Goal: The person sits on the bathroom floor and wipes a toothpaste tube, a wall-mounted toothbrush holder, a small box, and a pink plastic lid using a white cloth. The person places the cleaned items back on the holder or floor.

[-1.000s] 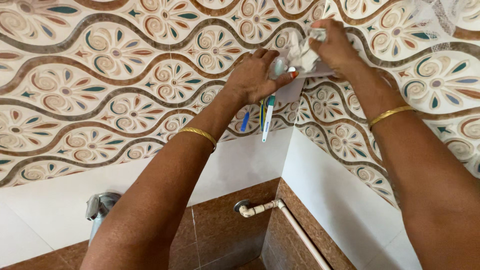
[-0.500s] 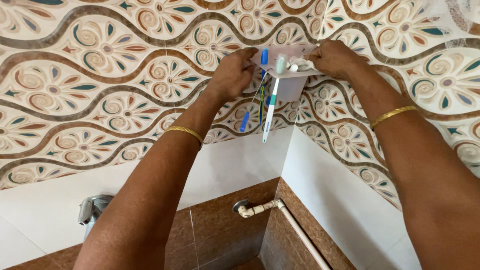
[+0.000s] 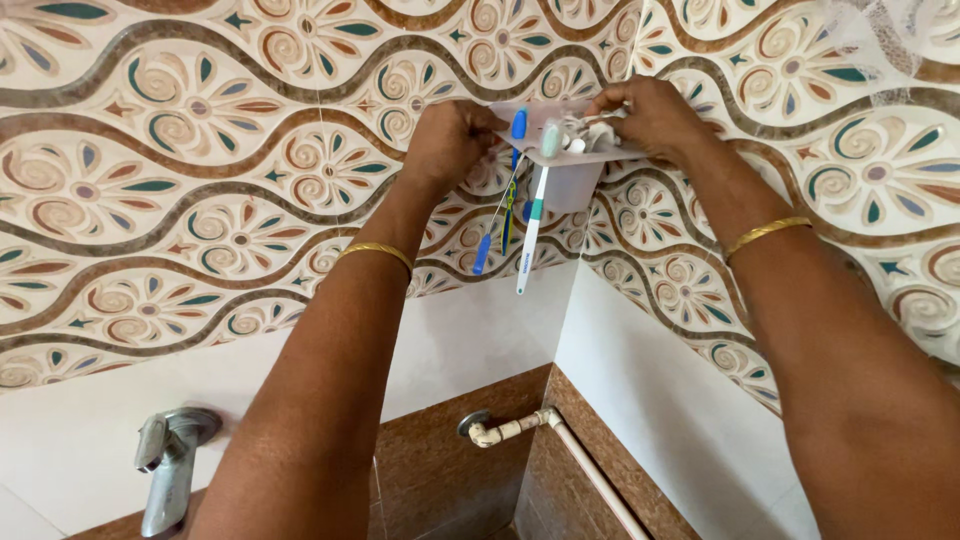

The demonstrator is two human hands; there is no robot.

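Tap [image 3: 165,465]: we see it far below and left of the corner shelf, metal, on the white wall.
Left hand [image 3: 450,140]: our fingers curl shut on the left edge of the corner shelf [image 3: 570,150], apparently bracing it.
Toothbrushes: a blue one [image 3: 517,125] stands just right of our left hand; a white and teal one [image 3: 530,240] hangs down through the shelf, so its head stays up.
Right hand [image 3: 650,115]: closed around a crumpled white cloth [image 3: 590,132], pressed onto the shelf top.
Pipe [image 3: 520,425]: low beneath the shelf.

A home bathroom: patterned wall tiles [image 3: 200,150] around the left hand [image 3: 445,140], toothbrush holder [image 3: 565,160] beside it, tap [image 3: 165,460] far below.
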